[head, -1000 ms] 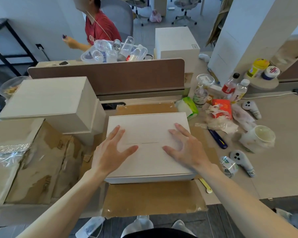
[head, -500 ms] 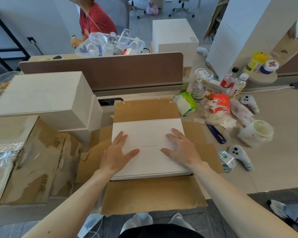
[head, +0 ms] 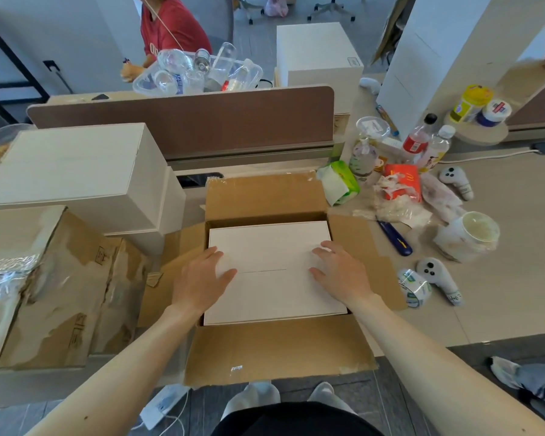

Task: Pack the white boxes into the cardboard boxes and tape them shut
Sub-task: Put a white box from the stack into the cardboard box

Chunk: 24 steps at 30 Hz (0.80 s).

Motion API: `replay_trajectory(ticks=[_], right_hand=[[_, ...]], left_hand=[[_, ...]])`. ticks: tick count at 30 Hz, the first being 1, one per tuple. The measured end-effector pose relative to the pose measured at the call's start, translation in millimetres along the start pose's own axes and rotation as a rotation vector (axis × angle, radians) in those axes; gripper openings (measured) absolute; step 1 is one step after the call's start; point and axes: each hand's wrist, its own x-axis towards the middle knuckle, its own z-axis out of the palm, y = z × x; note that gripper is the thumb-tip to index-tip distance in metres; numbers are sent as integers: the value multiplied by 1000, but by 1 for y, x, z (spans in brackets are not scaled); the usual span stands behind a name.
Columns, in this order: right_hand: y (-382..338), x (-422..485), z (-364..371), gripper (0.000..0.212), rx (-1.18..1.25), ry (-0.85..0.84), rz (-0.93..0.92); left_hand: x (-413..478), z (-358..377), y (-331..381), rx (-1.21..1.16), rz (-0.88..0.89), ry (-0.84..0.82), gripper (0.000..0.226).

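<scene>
Both hands flat on the white box
Left hand (head: 199, 283) and right hand (head: 343, 275) press, fingers spread; white box (head: 271, 247) sits flat inside the open cardboard box (head: 265, 196).

Cannot see the sides or bottom of the white box (head: 271, 247), low between the walls of the cardboard box (head: 277, 350). Cannot see the patches of its top under the left hand (head: 199, 281) and the right hand (head: 343, 275). Cannot read the print on the tape roll (head: 414, 287) or the writing on the white controller (head: 438, 276): too small. Cannot see above the shoulders of the person in red (head: 170, 29), cut by the top edge. Cannot see the torn carton (head: 44, 294) whole, cut by the left edge.
</scene>
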Motion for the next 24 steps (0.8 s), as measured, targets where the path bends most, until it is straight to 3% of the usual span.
replay_trajectory(ticks=[2,5,12,16,24], right_hand=[[11,0,-6,39,67,105,4],[29,3,-16,35,58,197,66],[67,15,-14,61,51,57,307],[76,16,-14,76,166,-12,430],[79,19,-18,85,468,-13,508]], left_hand=[[4,-7,-13,-31,4,124,47],[14,-15,-43,-49,-73,115,37],[24,-10,-77,-110,-235,-81,63],[27,-8,-85,-287,-385,-152,76],[29,-14,-84,-379,-440,-129,80]])
